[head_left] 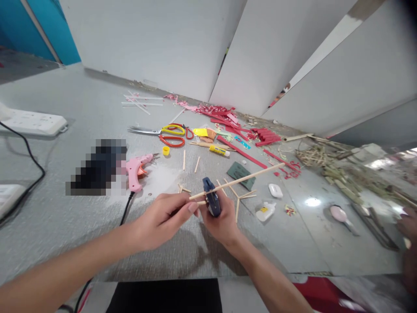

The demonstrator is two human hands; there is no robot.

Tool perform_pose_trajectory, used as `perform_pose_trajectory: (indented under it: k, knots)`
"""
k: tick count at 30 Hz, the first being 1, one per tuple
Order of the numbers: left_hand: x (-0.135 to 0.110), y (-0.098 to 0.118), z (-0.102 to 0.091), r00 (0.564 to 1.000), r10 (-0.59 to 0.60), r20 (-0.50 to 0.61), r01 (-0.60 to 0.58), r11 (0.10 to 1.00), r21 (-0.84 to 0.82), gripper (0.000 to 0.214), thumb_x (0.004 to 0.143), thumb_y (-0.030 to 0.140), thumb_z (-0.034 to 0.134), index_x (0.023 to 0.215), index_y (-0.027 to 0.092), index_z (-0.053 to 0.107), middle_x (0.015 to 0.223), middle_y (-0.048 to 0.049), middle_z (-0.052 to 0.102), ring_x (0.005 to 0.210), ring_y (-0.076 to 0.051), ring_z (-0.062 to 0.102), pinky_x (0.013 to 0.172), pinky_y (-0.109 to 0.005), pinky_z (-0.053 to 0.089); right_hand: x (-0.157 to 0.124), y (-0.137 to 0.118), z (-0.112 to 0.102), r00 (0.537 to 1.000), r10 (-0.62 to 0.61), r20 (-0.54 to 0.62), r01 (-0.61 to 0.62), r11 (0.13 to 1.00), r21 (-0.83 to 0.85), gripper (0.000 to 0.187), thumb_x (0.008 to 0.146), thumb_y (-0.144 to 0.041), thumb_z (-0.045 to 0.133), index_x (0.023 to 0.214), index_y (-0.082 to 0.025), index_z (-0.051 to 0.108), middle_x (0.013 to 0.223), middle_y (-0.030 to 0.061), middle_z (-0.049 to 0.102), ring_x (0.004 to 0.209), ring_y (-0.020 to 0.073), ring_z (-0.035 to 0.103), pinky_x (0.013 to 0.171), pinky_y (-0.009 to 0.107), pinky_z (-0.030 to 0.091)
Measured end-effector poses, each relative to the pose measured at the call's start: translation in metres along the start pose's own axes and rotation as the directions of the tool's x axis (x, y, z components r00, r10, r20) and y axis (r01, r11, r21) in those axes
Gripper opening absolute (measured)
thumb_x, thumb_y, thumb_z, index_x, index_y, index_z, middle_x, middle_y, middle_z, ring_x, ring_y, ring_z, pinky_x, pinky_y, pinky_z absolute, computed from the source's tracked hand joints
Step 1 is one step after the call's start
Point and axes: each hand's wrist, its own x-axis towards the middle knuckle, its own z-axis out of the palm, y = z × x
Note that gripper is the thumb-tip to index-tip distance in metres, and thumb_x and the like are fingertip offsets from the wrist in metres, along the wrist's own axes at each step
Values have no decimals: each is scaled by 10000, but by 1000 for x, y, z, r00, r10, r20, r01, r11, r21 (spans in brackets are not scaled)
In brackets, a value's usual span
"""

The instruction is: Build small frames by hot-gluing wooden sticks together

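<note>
My left hand pinches the near end of a long thin wooden stick, with a shorter stick piece just below it at the fingertips. My right hand is wrapped round a dark blue pliers-like cutter, whose head meets the long stick close to the left fingers. Its jaws are partly hidden, so whether they bite into the wood I cannot make out. Beyond the right hand lies a three-armed joint of short sticks. Another small stick joint is partly behind my left hand.
A pink glue gun with a black cord lies left, near scissors and a glue stick. Red paper strips line the wall. A green mat and a white glue bottle lie right; another person's hand shows far right.
</note>
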Motion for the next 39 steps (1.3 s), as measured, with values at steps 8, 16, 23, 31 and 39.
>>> perform_pose_trajectory:
  k: [8, 16, 23, 31, 39]
  knots:
    - [1, -4, -1, 982, 149, -119, -140, 987, 80, 320, 1047, 233, 606, 763, 125, 711, 532, 62, 525, 457, -55, 408, 444, -165, 308, 0, 1, 0, 999, 34, 14, -35, 999, 37, 98, 882, -251, 684, 920, -224, 597, 665, -44, 619, 523, 109, 522, 530, 228, 453]
    - [2, -3, 0, 946, 250, -206, -232, 967, 110, 354, 1017, 190, 678, 665, 154, 658, 468, 58, 565, 423, -51, 467, 453, -148, 350, -1, 0, 1, 1000, -5, 12, 5, 1000, 17, 96, 879, -238, 667, 907, -237, 575, 641, -55, 603, 502, 110, 527, 514, 223, 446]
    - [2, -2, 0, 955, 197, -220, -178, 978, 105, 502, 1003, 198, 699, 527, 153, 545, 435, 57, 534, 403, -39, 442, 434, -153, 320, 0, 0, 1, 998, -53, 20, 53, 999, 7, 103, 854, -203, 647, 896, -240, 561, 642, -46, 625, 499, 120, 564, 499, 221, 456]
    - [4, 2, -3, 990, 48, -135, -57, 997, -58, 496, 982, 220, 715, 505, 153, 593, 400, 48, 562, 371, -40, 424, 393, -140, 298, -2, 1, -1, 996, -88, 24, 88, 995, -35, 133, 849, -203, 652, 970, -240, 609, 728, -6, 720, 570, 167, 681, 557, 257, 536]
    - [4, 3, -3, 990, 50, -132, -61, 995, -73, 514, 982, 224, 711, 489, 150, 586, 387, 41, 561, 359, -35, 402, 378, -141, 268, -2, 2, 0, 991, -131, 6, 131, 990, -49, 153, 858, -214, 653, 1007, -236, 625, 754, -6, 729, 592, 163, 697, 569, 247, 546]
